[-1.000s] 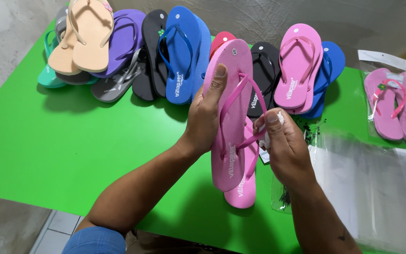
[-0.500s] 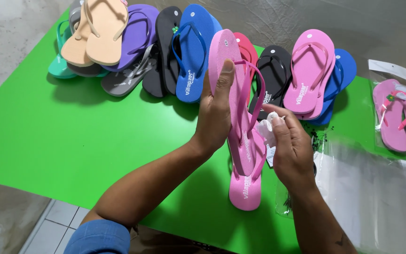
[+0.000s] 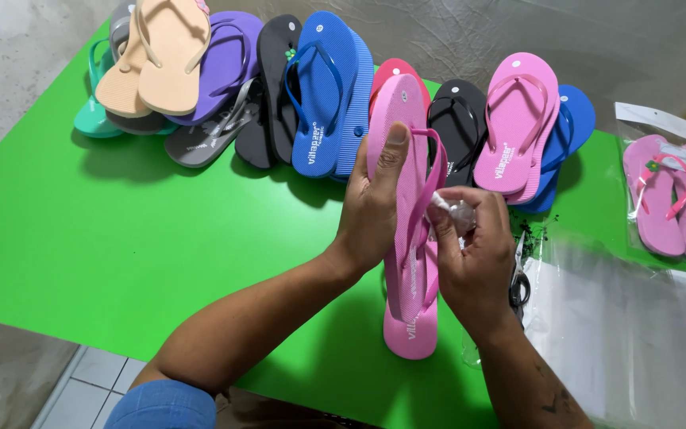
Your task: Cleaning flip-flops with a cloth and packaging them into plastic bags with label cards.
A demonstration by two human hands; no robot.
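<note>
- The left hand (image 3: 375, 202) is raised above the green surface (image 3: 121, 238), forearm angled up from the lower left. Its grip is closed on the pink flip-flops (image 3: 408, 238): thumb laid along the sole near the toe end, fingers wrapped behind.
- The right hand (image 3: 478, 254) comes in from the lower right, just beside the pair. Its fingertips are pinched on a small crumpled piece of clear plastic (image 3: 456, 211) at the strap; the grip is closed on that piece.
- The pink flip-flops are held upright between both hands, heel ends down near the surface, two soles stacked face to back, pink straps looping out to the right.
- Behind the hands, a row of flip-flops (image 3: 319, 95) lies overlapped along the far edge: tan, purple, grey, black, blue, red and pink.
- To the far right, a bagged pink pair (image 3: 676, 202) lies flat.
- Clear plastic bags (image 3: 621, 326) lie to the right of the right hand; scissors (image 3: 519, 282) sit partly hidden behind that wrist.
</note>
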